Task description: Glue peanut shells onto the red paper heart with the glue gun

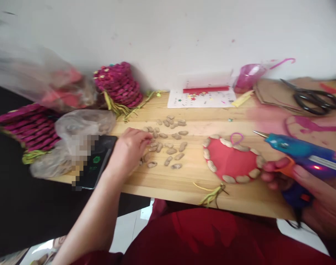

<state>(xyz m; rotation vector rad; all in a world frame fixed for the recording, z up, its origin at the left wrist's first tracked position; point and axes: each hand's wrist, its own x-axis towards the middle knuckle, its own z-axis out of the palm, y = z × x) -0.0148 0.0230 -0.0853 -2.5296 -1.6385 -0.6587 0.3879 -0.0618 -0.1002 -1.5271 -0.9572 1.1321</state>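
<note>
On the wooden table lies a loose spread of peanuts (171, 151) in their shells. My left hand (133, 147) is at the left edge of the spread, its fingers curled together and pointing down; whatever sits between the fingertips is hidden. A blue hot glue gun (297, 147) with an orange trigger and a lit red light is gripped in my right hand (303, 180), its metal nozzle pointing left. Just left of that hand lies a red heart-shaped piece (230, 160) edged with peanuts, with a small pink loop (236, 138) at its top.
Black scissors (314, 97) rest on brown cardboard (275, 92) at the back right. A white sheet (173, 99) bears a red stick and small stars. Woven magenta pieces (120, 86), plastic bags (85, 121) and a phone (97, 165) occupy the left. Green strands (212, 195) lie at the front edge.
</note>
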